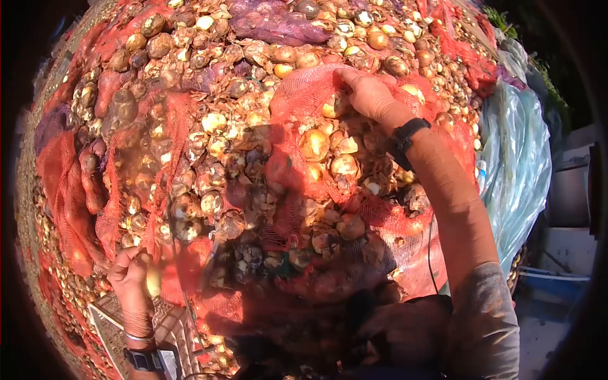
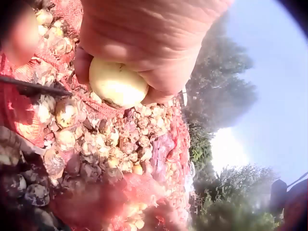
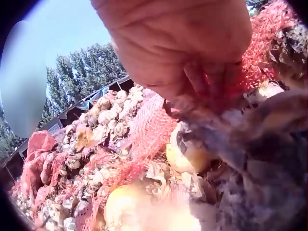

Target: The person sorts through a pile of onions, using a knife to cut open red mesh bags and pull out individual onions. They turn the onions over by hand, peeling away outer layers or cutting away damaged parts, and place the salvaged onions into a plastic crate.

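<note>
In the head view my left hand [image 1: 131, 278], at the lower left, holds a pale peeled onion [image 1: 153, 281]. The left wrist view shows this smooth onion [image 2: 118, 85] between the fingers and palm. My right hand [image 1: 373, 98] reaches to the upper middle of the heap and grips the edge of a red mesh bag [image 1: 307, 88]. Its fingers are curled at the netting, partly hidden behind the palm in the right wrist view. Yellow-brown onions [image 1: 314, 145] with loose dry skins lie in the bag's opening, just below that hand.
A large heap of onions and skins [image 1: 215, 123] spreads all around, with more red netting [image 1: 69, 196] and a purple mesh bag [image 1: 278, 25] among it. A pale plastic crate [image 1: 104, 323] stands below my left hand. Clear plastic sheeting [image 1: 516, 171] hangs along the right side.
</note>
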{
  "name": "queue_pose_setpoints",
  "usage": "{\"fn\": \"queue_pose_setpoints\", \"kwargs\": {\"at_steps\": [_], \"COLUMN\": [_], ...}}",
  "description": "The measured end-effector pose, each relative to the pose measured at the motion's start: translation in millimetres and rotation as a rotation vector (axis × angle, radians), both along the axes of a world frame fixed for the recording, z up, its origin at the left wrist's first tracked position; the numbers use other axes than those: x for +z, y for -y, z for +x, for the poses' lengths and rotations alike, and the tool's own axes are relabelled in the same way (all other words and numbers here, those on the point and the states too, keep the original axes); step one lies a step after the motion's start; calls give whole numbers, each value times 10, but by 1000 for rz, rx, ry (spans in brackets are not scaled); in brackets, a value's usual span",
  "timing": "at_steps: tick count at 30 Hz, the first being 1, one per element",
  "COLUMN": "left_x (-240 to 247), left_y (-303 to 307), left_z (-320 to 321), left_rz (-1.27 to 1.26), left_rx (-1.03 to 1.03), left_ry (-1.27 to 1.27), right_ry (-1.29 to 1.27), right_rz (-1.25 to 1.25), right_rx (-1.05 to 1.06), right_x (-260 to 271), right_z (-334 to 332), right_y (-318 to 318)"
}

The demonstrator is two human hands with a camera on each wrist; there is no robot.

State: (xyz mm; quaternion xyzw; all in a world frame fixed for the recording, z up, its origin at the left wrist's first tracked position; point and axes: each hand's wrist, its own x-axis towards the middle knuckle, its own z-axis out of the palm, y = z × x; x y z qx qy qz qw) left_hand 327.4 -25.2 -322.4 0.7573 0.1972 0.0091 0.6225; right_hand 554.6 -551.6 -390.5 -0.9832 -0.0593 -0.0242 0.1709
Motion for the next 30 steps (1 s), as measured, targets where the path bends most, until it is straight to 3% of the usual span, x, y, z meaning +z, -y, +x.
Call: {"fn": "queue_pose_setpoints", "kwargs": {"at_steps": [1,3,4,5,6,7,9,11,12,14,16,17,18,19,20,22,23,25,26,28,30], "left_x": [200,291,315,523,430,338,214,136,170,105,60,168,88,1,56,-292,-404,-329,-347,-482,-723], "left_y": [-373,-1938,-2297,-2533,-2877,-3217,-2995,-2612,-2161,-1237,-387,84,305,516,831,1236,1425,1940,2072,2275,2194], "left_z": [-153,-793,-1059,-1360,-1607,-1849,-1842,-1810,-1500,-1018,-631,-491,-413,-357,-286,-194,-112,92,144,237,116], "left_rz": [206,279,897,1077,1272,1470,1436,1405,1242,1044,1034,774,842,784,463,128,-61,-451,-457,-1045,-969], "left_rx": [133,217,305,223,122,16,88,164,96,-61,-259,-273,-454,-547,-551,-507,-493,-277,-273,-63,-115], "left_ry": [21,-64,-75,-268,-383,-485,-382,-287,-338,-112,15,-104,115,206,49,17,-5,-145,-147,-192,-167], "right_ry": [-81,-172,-203,-233,-234,-275,-229,-158,-130,-138,-122,-256,-398,-425,-593,-662,-677,-746,-788,-419,-330], "right_rz": [63,118,281,445,441,232,-186,-221,-242,-264,-279,-183,-84,86,481,1108,1207,1086,866,652,410], "right_rx": [-64,-139,-94,-42,-34,27,154,155,132,99,68,-63,-191,-142,-75,-94,-60,4,21,579,374], "right_x": [24,83,185,240,194,107,-24,-138,-174,-257,-95,40,112,10,-176,-20,65,362,492,278,332], "right_z": [169,206,146,107,109,111,4,-38,-20,59,101,51,-8,-11,-38,-445,-595,-904,-1095,-1363,-1363], "right_y": [18,46,22,-19,-55,-82,-217,-359,-407,-487,-515,-546,-562,-433,-312,-386,-454,-663,-765,-827,-734]}}
